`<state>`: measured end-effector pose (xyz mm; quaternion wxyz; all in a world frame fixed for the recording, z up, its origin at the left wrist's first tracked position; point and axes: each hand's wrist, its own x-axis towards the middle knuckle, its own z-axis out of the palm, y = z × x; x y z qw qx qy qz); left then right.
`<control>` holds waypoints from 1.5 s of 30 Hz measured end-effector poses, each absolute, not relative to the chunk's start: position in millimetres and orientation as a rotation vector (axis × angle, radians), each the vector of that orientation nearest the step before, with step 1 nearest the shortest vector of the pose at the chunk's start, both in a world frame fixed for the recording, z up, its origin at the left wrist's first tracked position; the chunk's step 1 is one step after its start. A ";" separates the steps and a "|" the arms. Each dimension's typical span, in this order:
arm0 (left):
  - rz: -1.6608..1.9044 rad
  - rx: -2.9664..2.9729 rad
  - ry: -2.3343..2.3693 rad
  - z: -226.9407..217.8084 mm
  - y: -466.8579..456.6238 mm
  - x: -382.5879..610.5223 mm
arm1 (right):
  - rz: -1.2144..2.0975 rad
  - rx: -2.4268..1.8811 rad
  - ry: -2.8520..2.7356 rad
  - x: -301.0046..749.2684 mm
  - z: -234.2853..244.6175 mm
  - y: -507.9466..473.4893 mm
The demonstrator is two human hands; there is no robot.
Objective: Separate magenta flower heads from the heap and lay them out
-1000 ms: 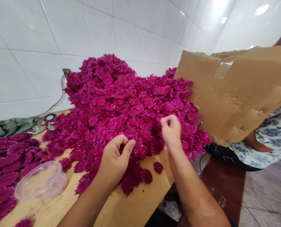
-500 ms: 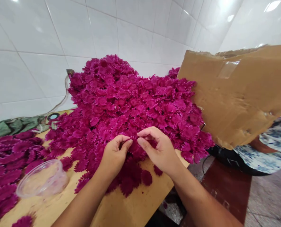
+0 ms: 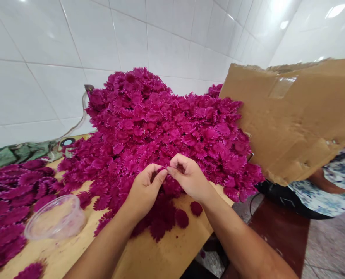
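My left hand (image 3: 147, 188) pinches a small piece of magenta flower (image 3: 161, 169) between thumb and index finger. My right hand (image 3: 189, 176) meets it there, its thumb and index fingertip pressed together at the flower's edge. Whether the right fingertips hold a petal or the same piece is too small to make out. Behind and below both hands spreads a large heap of magenta artificial-looking flower heads (image 3: 166, 128). Two loose flower heads (image 3: 181, 218) lie on the tan tabletop (image 3: 149, 257) just under the hands.
A clear plastic tub (image 3: 56, 219) stands at left beside a second pile of flower heads (image 3: 9, 205). Green cloth (image 3: 21, 152) lies along the tiled wall. At right, a cardboard sheet (image 3: 288, 124) borders the heap, with a person in patterned clothing (image 3: 332, 193) behind it.
My right hand has moved left, closing its thumb and index finger and joining my left fingertips. The left hand has shifted slightly right and still pinches.
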<state>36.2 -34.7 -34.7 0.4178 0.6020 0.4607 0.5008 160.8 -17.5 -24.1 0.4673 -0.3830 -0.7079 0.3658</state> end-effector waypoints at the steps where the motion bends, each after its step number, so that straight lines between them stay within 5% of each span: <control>1: 1.274 1.529 1.151 -32.9 -35.5 36.5 | 0.862 -0.943 -1.710 161.1 -23.3 -14.4; 7: 1.498 1.433 1.226 -24.8 -37.8 28.4 | 0.297 -1.177 -1.278 185.8 -18.1 25.5; 27: 1.359 1.290 1.204 -31.8 -24.4 25.1 | 0.344 -1.017 -1.950 154.1 -24.1 -29.2; 37: 1.398 1.255 1.189 -34.2 -23.2 25.5 | 1.137 -0.985 -1.730 146.4 -18.4 -12.4; 45: 1.401 1.182 1.069 -22.0 -33.1 32.2 | 0.538 -1.049 -1.736 153.4 -15.7 -2.5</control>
